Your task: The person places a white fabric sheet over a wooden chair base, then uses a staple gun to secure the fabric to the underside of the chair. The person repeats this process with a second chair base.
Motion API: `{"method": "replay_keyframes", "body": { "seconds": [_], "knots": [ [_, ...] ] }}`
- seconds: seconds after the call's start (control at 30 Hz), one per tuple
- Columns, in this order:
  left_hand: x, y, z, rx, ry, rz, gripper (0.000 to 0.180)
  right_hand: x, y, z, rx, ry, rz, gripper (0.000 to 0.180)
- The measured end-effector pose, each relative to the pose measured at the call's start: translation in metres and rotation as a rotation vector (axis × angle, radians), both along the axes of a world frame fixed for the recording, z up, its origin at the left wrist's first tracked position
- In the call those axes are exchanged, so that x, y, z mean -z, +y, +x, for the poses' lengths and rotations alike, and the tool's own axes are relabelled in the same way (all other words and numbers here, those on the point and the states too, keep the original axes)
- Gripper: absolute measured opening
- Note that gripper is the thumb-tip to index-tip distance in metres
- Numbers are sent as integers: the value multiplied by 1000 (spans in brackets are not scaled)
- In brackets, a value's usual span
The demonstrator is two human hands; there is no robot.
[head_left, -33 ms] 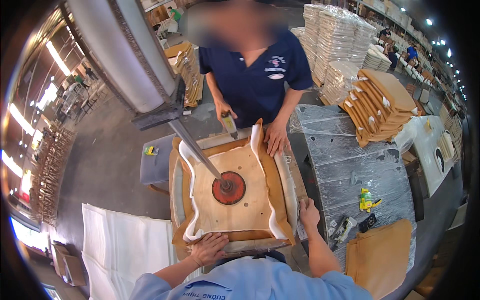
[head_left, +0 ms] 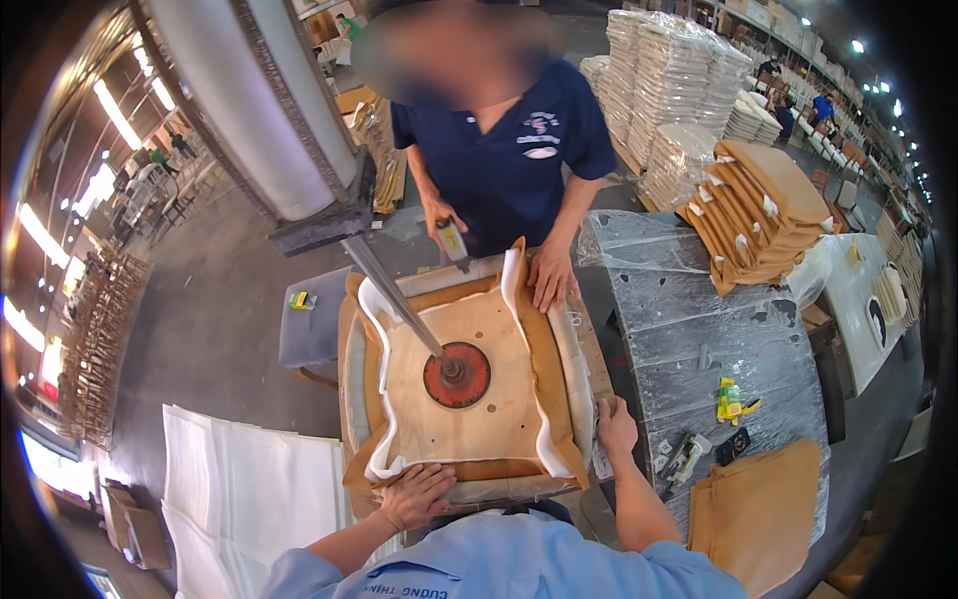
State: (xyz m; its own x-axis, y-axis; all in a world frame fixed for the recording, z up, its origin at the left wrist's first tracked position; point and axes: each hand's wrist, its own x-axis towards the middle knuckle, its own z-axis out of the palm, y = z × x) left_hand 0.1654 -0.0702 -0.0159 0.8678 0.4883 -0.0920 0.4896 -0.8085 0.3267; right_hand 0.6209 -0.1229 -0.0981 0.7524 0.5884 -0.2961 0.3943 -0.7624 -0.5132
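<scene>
A wooden seat panel (head_left: 409,404) lies before me, ringed by white padding (head_left: 545,439) and tan cover material (head_left: 561,419). A red round press foot (head_left: 469,391) on a metal shaft (head_left: 397,299) rests on its middle. My left hand (head_left: 419,495) lies flat with fingers stretched over the near edge of the cover. My right hand (head_left: 617,425) is closed at the right edge of the board under the seat; what it grips is hidden. Across from me a co-worker holds a staple gun-like tool (head_left: 452,243) and lays a hand (head_left: 552,275) on the far right corner.
A plastic-covered table (head_left: 679,329) on the right bears stacked tan covers (head_left: 758,215), a flat tan pile (head_left: 758,514) and small tools (head_left: 687,457). White sheets (head_left: 249,479) lie at lower left. A grey padded seat (head_left: 314,334) stands left. The press cylinder (head_left: 264,110) rises at upper left.
The co-worker and the held tool have shifted slightly to the left, and the tool is a little higher. Both my hands stay where they were.
</scene>
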Motion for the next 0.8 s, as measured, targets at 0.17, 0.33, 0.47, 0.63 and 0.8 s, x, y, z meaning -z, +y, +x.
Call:
{"method": "replay_keyframes", "body": {
  "seconds": [0.17, 0.33, 0.47, 0.63, 0.8],
  "knots": [
    [-2, 7, 5, -26, -58, 87, 56, -9, -3, 0, 7, -29, 49, 60],
    [-3, 9, 6, -17, -84, 142, 54, -7, 2, -1, 17, -40, 44, 58],
    [-4, 8, 6, -18, -51, 124, 53, -8, 2, 0, 20, -12, 31, 58],
    [-9, 8, 0, -31, -21, 81, 53, -5, 0, -10, 7, 5, 73, 59],
    [-11, 17, 12, 8, -68, 80, 53, 0, -14, 1, 31, -15, 219, 60]
  ]
}}
